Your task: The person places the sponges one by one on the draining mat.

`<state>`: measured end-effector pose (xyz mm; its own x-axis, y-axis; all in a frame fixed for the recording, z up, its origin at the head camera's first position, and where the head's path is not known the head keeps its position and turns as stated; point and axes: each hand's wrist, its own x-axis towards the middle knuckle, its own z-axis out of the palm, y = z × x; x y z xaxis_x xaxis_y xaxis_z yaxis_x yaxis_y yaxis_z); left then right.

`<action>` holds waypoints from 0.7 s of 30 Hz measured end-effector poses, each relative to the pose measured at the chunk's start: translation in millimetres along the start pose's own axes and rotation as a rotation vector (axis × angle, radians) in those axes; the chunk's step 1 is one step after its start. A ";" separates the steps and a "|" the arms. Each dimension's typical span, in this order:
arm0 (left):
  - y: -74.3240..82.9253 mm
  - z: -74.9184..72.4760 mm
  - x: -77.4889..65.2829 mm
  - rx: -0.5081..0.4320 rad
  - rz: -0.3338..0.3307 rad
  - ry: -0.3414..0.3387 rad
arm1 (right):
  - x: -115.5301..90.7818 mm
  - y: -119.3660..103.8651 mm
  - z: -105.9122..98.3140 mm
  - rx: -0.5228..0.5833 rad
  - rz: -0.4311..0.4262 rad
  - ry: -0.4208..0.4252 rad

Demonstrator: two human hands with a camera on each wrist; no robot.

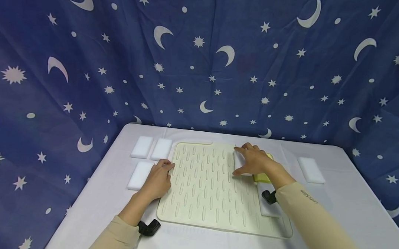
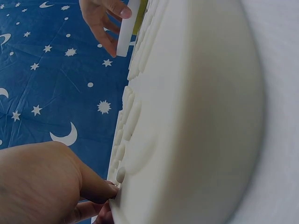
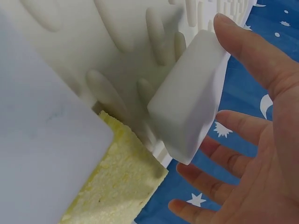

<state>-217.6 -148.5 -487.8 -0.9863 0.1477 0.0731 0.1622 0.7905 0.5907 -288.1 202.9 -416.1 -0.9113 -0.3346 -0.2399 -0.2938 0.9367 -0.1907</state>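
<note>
A cream ridged drying mat lies on the table. At its left edge my left hand pinches the rim between thumb and fingers, seen closely in the left wrist view. My right hand spans a white sponge over the mat's far right part, thumb on one side and fingers on the other. In the left wrist view, a thin gap shows between that sponge and the mat. Just beside it sits a yellow sponge, partly hidden under my right wrist. Nearer to me, another white sponge lies on the mat.
Several white sponges lie on the white tablecloth left of the mat, among them one near the back corner. One more white sponge rests on the right. Behind the table hangs a blue curtain with moons and stars.
</note>
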 end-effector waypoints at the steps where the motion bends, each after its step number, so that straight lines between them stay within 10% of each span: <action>1: 0.2 -0.1 -0.2 0.000 0.000 0.000 | 0.5 0.2 0.4 0.001 -0.002 -0.002; 21: 0.6 0.0 -0.9 -0.003 0.002 0.005 | 10.4 -1.1 7.5 -0.013 -0.017 -0.029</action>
<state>-216.6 -148.1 -487.5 -0.9861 0.1466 0.0788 0.1645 0.7883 0.5929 -295.2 197.6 -425.5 -0.8973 -0.3536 -0.2641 -0.3135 0.9319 -0.1823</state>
